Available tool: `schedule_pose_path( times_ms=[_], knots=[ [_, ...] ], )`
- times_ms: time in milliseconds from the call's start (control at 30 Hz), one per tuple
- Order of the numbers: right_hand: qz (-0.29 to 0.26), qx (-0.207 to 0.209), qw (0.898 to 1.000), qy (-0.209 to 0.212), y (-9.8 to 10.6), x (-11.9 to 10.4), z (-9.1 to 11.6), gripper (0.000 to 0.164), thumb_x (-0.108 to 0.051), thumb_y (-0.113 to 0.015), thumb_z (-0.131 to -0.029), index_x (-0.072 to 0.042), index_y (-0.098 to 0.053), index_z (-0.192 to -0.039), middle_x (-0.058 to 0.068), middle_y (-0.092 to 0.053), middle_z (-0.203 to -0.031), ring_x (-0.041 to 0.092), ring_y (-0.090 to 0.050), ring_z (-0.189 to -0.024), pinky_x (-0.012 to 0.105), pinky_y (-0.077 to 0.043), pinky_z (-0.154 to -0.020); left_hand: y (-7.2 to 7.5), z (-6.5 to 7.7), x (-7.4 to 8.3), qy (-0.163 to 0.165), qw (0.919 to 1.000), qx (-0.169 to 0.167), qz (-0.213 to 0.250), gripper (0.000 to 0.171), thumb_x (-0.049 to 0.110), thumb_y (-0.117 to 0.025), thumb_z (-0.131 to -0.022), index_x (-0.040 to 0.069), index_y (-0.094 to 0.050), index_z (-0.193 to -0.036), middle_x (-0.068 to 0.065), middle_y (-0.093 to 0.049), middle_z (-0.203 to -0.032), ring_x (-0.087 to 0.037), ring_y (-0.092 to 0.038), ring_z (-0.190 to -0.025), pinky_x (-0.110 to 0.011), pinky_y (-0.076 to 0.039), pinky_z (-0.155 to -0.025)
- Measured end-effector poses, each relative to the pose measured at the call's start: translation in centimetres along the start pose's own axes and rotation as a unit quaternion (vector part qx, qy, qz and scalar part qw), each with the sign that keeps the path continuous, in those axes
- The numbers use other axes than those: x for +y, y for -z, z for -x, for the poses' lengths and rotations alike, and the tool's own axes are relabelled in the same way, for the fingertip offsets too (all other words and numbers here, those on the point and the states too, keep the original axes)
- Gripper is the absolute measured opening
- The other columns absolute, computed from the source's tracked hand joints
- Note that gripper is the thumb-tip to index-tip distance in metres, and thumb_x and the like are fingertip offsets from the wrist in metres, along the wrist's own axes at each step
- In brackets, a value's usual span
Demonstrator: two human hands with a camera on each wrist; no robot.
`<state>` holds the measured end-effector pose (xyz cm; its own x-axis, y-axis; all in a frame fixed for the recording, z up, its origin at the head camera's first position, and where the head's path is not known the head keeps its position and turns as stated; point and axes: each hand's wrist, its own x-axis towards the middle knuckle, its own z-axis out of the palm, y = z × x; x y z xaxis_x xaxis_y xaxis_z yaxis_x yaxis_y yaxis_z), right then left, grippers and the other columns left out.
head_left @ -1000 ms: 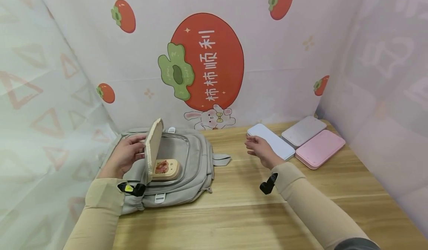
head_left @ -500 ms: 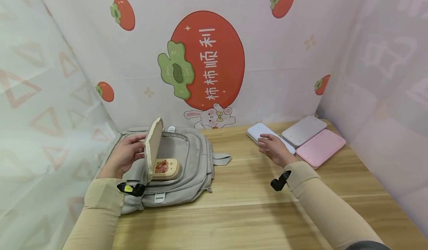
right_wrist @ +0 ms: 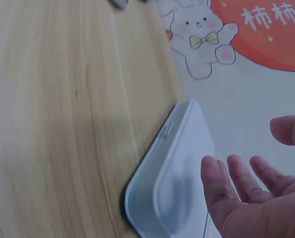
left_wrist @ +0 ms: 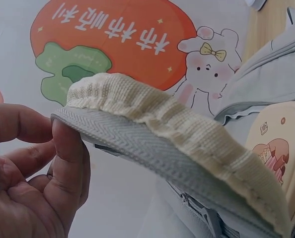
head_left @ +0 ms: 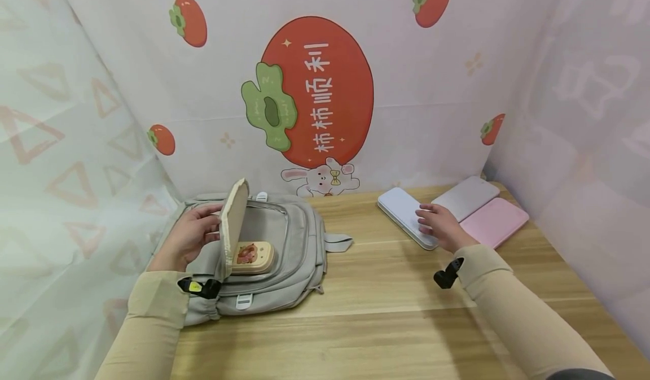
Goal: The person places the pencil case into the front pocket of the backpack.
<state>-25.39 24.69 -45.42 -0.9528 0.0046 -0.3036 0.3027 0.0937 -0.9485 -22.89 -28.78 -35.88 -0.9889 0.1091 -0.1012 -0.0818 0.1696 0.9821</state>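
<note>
Wood-grained tabletop [head_left: 325, 335] lay beneath us; our left hand [head_left: 188, 236] pinched the flap [head_left: 233, 225] of the grey backpack [head_left: 307, 256]; our right hand [head_left: 443, 227], loosely spread, held nothing, the pale-blue case [head_left: 402, 209] just beside it; we judged this step a reach, next needing a grip

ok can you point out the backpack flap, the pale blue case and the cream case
Backpack flap [head_left: 235, 222]: head view, on its raised inner side
Pale blue case [head_left: 404, 212]: head view, on its flat top
Cream case [head_left: 258, 254]: head view, on its printed top
</note>
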Motion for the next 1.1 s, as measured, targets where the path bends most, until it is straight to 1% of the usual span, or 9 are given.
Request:
schedule_pose_path(
  times_ms=[167, 333, 433, 600, 667, 733, 833, 933, 1100],
  knots=[
    [0.065, 0.02, 0.998, -0.002, 1.4, 0.8, -0.2, 0.061, -0.018, -0.047, -0.111, 0.01, -0.021, -0.158, 0.033, -0.027, -0.161, 0.044, -0.037, -0.144, 0.035, -0.051, -0.101, 0.1, 0.1, 0.0, 0.004, 1.0, -0.003, 0.0, 0.052, -0.001, -0.047, -0.106, -0.018, -0.03, -0.152, 0.009, -0.067, -0.096, -0.005, -0.066, -0.079, -0.023, -0.057, -0.067],
    [0.084, 0.039, 0.996, -0.016, 2.7, 1.1, -0.3, 0.062, -0.022, -0.047, -0.11, 0.009, -0.024, -0.158, 0.032, -0.031, -0.158, 0.039, -0.044, -0.134, 0.027, -0.053, -0.089, 0.1, 0.1, 0.0, 0.001, 1.0, -0.003, -0.005, 0.051, 0.001, -0.047, -0.107, -0.017, -0.031, -0.152, 0.009, -0.067, -0.098, -0.005, -0.065, -0.08, -0.023, -0.057, -0.068],
    [0.093, 0.047, 0.994, -0.016, 3.2, 1.1, -0.3, 0.062, -0.022, -0.046, -0.11, 0.01, -0.024, -0.158, 0.032, -0.033, -0.155, 0.037, -0.045, -0.13, 0.027, -0.052, -0.089, 0.0, 0.0, 0.0, -0.005, 1.0, -0.007, 0.0, 0.051, 0.0, -0.047, -0.107, -0.018, -0.031, -0.151, 0.008, -0.067, -0.098, -0.006, -0.065, -0.08, -0.023, -0.058, -0.068],
    [0.128, 0.057, 0.99, -0.018, 3.6, 1.3, -0.3, 0.062, -0.024, -0.045, -0.11, 0.011, -0.024, -0.157, 0.034, -0.037, -0.152, 0.035, -0.049, -0.123, 0.034, -0.05, -0.093, -0.1, -0.1, -0.1, -0.009, 0.9999, -0.008, 0.001, 0.051, -0.001, -0.047, -0.106, -0.02, -0.031, -0.15, 0.007, -0.067, -0.097, -0.005, -0.065, -0.079, -0.024, -0.058, -0.069],
    [0.134, 0.062, 0.989, -0.02, 3.7, 1.5, -0.4, 0.062, -0.024, -0.045, -0.11, 0.011, -0.024, -0.157, 0.034, -0.038, -0.151, 0.036, -0.05, -0.122, 0.039, -0.048, -0.097, -0.1, -0.1, -0.2, -0.008, 1.0, -0.004, -0.003, 0.05, -0.001, -0.047, -0.106, -0.02, -0.031, -0.15, 0.008, -0.067, -0.097, -0.005, -0.066, -0.08, -0.024, -0.058, -0.069],
    [0.144, 0.065, 0.987, -0.019, 3.7, 1.5, -0.5, 0.063, -0.025, -0.046, -0.11, 0.011, -0.025, -0.157, 0.035, -0.036, -0.153, 0.04, -0.048, -0.128, 0.045, -0.046, -0.104, -0.1, 0.0, -0.3, -0.007, 1.0, -0.001, -0.004, 0.05, -0.001, -0.047, -0.106, -0.02, -0.032, -0.15, 0.008, -0.067, -0.098, -0.005, -0.066, -0.08, -0.024, -0.058, -0.069],
    [0.16, 0.069, 0.985, -0.012, 3.7, 1.4, -0.6, 0.063, -0.024, -0.047, -0.109, 0.011, -0.025, -0.156, 0.036, -0.032, -0.155, 0.046, -0.039, -0.139, 0.053, -0.039, -0.113, -0.1, -0.1, -0.4, -0.008, 1.0, -0.001, -0.001, 0.05, -0.001, -0.047, -0.106, -0.019, -0.032, -0.15, 0.008, -0.067, -0.098, -0.006, -0.066, -0.08, -0.023, -0.058, -0.07],
    [0.183, 0.07, 0.981, -0.009, 3.7, 1.3, -0.6, 0.063, -0.024, -0.047, -0.108, 0.013, -0.026, -0.155, 0.038, -0.03, -0.156, 0.049, -0.034, -0.143, 0.056, -0.035, -0.115, 0.0, 0.0, -0.4, -0.009, 1.0, -0.004, 0.0, 0.049, -0.001, -0.046, -0.106, -0.019, -0.032, -0.15, 0.008, -0.067, -0.099, -0.006, -0.066, -0.081, -0.024, -0.058, -0.07],
    [0.208, 0.068, 0.976, -0.014, 3.5, 1.1, -0.6, 0.062, -0.024, -0.047, -0.108, 0.013, -0.028, -0.154, 0.038, -0.029, -0.156, 0.05, -0.034, -0.142, 0.057, -0.036, -0.114, 0.0, 0.1, -0.2, -0.003, 1.0, 0.001, -0.006, 0.05, -0.001, -0.045, -0.106, -0.019, -0.031, -0.151, 0.009, -0.066, -0.099, -0.005, -0.066, -0.081, -0.024, -0.058, -0.071]
  ],
)
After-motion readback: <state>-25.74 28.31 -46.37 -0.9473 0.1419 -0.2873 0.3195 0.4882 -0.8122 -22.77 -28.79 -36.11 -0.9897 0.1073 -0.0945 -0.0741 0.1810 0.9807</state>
